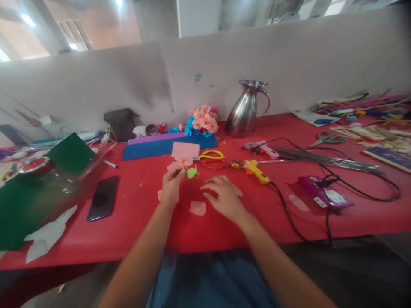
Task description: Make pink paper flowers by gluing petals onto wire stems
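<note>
1 pink paper flower [181, 161], pinched in L hand [171, 186], above ctr. of red desk [138, 233]; 1 lt.-green piece [192, 173] just beside. R hand [225, 197]: open, loosely curved, nr. 1 pink paper petal [197, 208] lying betw. the hands. To R: 1 yellow glue gun [258, 172], corded; 1 pink glue gun [268, 150] behind. Rear: 1 metal jug [244, 112]; nr. it, 1 peach-&-blue flower bunch [205, 121]. L side: 1 dk. phone [103, 199].
</note>
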Demonstrator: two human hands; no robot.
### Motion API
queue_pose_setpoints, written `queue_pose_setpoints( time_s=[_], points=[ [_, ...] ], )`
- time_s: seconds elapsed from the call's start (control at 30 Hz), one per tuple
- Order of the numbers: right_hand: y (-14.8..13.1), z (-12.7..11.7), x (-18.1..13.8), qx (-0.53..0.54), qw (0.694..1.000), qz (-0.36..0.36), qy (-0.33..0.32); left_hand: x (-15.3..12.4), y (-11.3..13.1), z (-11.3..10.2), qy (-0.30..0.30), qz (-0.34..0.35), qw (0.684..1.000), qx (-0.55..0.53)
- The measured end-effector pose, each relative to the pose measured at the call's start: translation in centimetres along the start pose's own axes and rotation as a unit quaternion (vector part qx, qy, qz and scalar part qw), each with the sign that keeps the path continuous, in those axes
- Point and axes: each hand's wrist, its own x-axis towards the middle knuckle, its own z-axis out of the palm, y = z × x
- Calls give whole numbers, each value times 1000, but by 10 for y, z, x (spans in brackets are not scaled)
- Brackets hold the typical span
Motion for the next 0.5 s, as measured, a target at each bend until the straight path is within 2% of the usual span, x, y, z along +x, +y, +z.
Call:
queue_pose_setpoints(
  time_s=[0.07, 0.23, 0.37, 0.5],
  points=[
    [-5, 3, -8, -7, 999, -32, -27, 0, 1, 0, -7, 5, 1000, 0],
    [-9, 8, -20, -46, 996, -16, -73, -1, 3, 1, -9, -5, 1000, -9],
    [-11, 8, -21, -63, 994, -10, -91, 0, 2, 0, -21, 2, 1000, -9],
    [-13, 9, -20, -63, 993, -8, -103, 0, 1, 0, -7, 1, 1000, -3]
  ],
)
